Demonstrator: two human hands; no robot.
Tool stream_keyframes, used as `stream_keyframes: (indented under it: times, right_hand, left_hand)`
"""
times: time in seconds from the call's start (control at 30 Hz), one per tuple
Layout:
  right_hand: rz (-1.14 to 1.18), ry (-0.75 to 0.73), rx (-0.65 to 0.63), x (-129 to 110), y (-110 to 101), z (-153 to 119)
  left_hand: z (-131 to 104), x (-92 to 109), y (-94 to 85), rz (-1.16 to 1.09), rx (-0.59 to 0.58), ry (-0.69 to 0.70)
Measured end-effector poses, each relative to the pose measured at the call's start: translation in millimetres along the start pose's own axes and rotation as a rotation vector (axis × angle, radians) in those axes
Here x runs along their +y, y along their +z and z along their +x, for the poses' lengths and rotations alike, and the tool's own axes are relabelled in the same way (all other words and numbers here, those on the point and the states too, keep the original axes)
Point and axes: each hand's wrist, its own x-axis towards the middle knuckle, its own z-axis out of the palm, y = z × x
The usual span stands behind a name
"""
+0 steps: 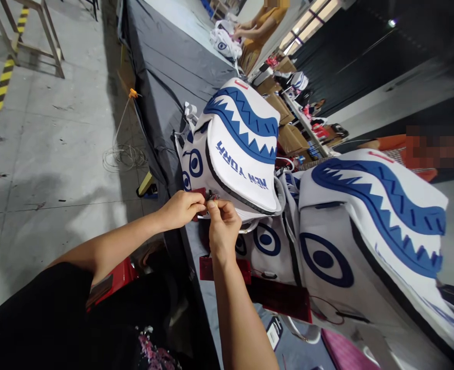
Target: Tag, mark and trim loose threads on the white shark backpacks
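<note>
A white backpack with a blue zigzag mouth, eye prints and "NEW YORK" lettering lies on the grey-covered table. At its lower edge my left hand is closed, its fingertips pinched beside a dark red piece. Close by on the right, my right hand pinches with thumb and index finger at the same spot. What sits between the fingertips is small and dark, too small to make out. A second, larger white backpack stands at the right, with a dark red translucent piece hanging from it.
The grey table cover runs up toward a person in yellow handling another white bag. Another person in orange is behind the right backpack. Cardboard boxes stand behind. On the left floor are a coiled cable and a wooden stool.
</note>
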Motion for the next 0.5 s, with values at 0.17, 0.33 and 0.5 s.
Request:
stream_keyframes:
  times: [0.17, 0.33, 0.5]
  right_hand:
    - [-0.079, -0.055, 0.024, -1.7, 2.7, -3.3]
    - [-0.253, -0.097, -0.017, -11.1, -7.3, 0.2]
    - [-0.456, -0.411, -0.131, -23.0, -22.9, 7.1]
  left_hand:
    - [-4.1, -0.2, 5.0, 0.267, 0.176, 0.032]
    - [-2.3, -0.9, -2.3, 0.197, 0.062, 0.059]
    - [4.0, 0.3, -16.8, 0.103, 0.019, 0.110]
